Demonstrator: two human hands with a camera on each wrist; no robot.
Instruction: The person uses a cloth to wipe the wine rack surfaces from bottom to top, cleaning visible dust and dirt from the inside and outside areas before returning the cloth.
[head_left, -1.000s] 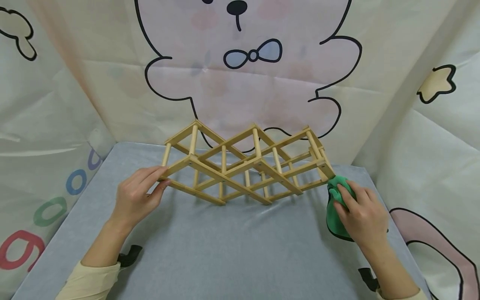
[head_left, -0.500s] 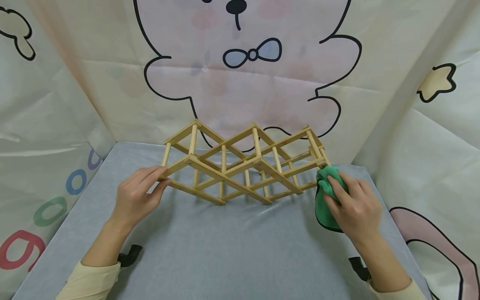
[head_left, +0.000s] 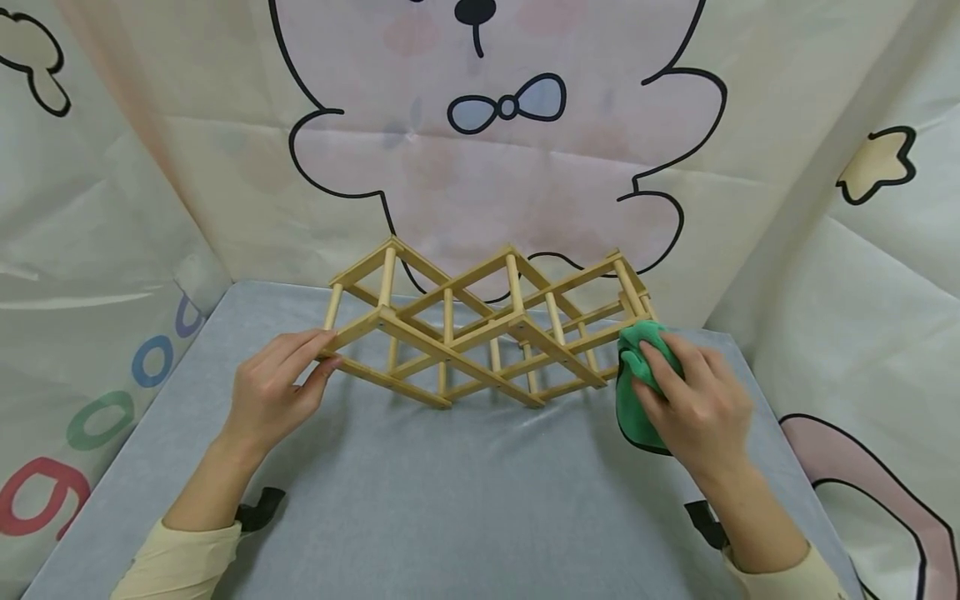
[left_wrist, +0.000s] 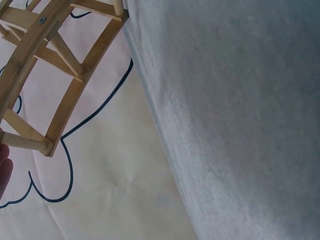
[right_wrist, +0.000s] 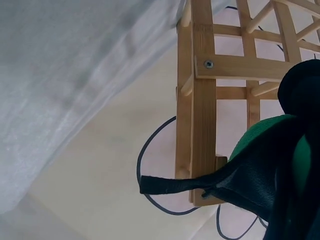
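A folding wooden lattice rack (head_left: 483, 334), made of crossed slats and round dowels, stands stretched out across the table. My left hand (head_left: 273, 387) pinches its left end between thumb and fingers; in the left wrist view only fingertips (left_wrist: 4, 170) show beside a dowel. My right hand (head_left: 697, 400) grips a bunched green cloth (head_left: 637, 412) with a dark edge, held against the rack's right front end. That cloth covers the slat ends there. In the right wrist view, dark material with a strap (right_wrist: 170, 185) and a bit of green overlap the rack's end (right_wrist: 204, 120).
A grey-blue cloth covers the table (head_left: 480, 500). Printed fabric walls stand behind it and at both sides, the back one (head_left: 225, 183) close behind the rack. Black straps (head_left: 261, 510) hang at both wrists.
My right hand has moved left with the green cloth, along the rack's right end and onto the front slat ends. The left hand and the rack have stayed in place.
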